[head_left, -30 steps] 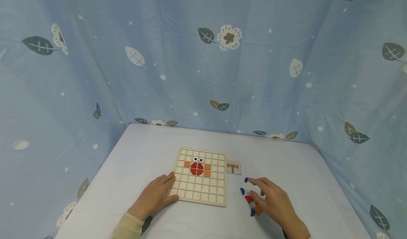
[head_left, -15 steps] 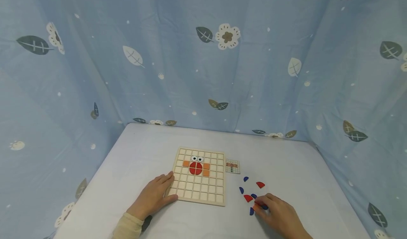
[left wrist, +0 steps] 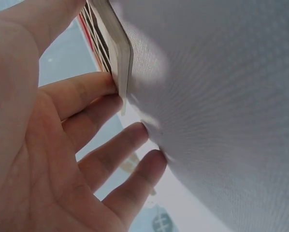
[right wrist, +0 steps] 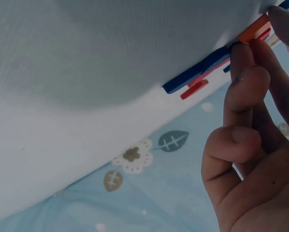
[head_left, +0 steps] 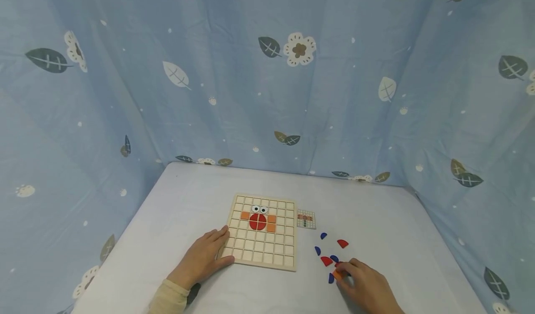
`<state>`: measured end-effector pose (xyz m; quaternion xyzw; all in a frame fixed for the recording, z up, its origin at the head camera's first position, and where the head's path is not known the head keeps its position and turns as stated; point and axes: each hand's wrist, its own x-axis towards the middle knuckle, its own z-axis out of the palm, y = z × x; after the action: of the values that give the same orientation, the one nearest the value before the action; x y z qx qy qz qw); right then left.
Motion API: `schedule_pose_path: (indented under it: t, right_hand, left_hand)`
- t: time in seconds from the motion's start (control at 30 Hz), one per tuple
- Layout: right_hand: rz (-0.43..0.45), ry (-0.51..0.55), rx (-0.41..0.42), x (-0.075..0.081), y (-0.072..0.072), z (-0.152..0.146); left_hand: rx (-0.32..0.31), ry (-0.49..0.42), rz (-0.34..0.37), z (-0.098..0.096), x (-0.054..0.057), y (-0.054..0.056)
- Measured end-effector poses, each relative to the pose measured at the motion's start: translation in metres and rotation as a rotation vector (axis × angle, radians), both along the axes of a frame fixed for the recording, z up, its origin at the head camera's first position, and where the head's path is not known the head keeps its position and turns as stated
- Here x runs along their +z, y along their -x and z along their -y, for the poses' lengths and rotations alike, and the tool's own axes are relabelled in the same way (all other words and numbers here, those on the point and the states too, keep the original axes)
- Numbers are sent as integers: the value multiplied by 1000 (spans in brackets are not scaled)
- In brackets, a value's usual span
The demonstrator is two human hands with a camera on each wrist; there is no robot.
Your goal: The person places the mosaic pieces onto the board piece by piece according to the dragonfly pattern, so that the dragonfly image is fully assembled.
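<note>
My left hand (head_left: 202,258) rests against the left side and near left corner of a wooden grid board (head_left: 259,246), its fingers fairly straight. The board's edge (left wrist: 121,58) meets the fingertips in the left wrist view. Set into the board are two eye tiles (head_left: 259,209), a red circle (head_left: 257,221) of quarter pieces, and orange squares (head_left: 271,223). Over to the right, my right hand (head_left: 365,284) pinches an orange square tile (head_left: 337,275) between thumb and fingers, low over the table. Blue half-round pieces (head_left: 334,258) and red quarter pieces (head_left: 326,261) lie around its fingertips.
A small printed pattern card (head_left: 306,219) lies by the board's right edge. Further loose pieces, one red quarter (head_left: 342,243) and one blue half-round (head_left: 323,235), lie beyond the right hand. A blue leaf-patterned curtain (head_left: 234,95) surrounds the white table (head_left: 200,188).
My right hand has drawn back from the far blue piece to the nearer pile, now pinching the orange tile. A red quarter has appeared beyond the hand. My left hand stays put.
</note>
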<state>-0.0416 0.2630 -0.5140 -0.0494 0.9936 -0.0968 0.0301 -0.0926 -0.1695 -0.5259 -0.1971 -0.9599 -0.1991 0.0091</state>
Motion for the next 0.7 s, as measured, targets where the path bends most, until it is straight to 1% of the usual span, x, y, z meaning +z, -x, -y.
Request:
schedule_pose_path:
  t: [0.23,0.43,0.7]
  right_hand:
    - [2,-7,-8,1,0,1]
    - [28,0,-22,3,-1,2]
    - [10,16,-34,7,-1,0]
  left_hand:
    - [1,3,7,0,-1,0]
    - [1,1,5,-1,0,0]
    - [6,-4,3,-1,1,-1]
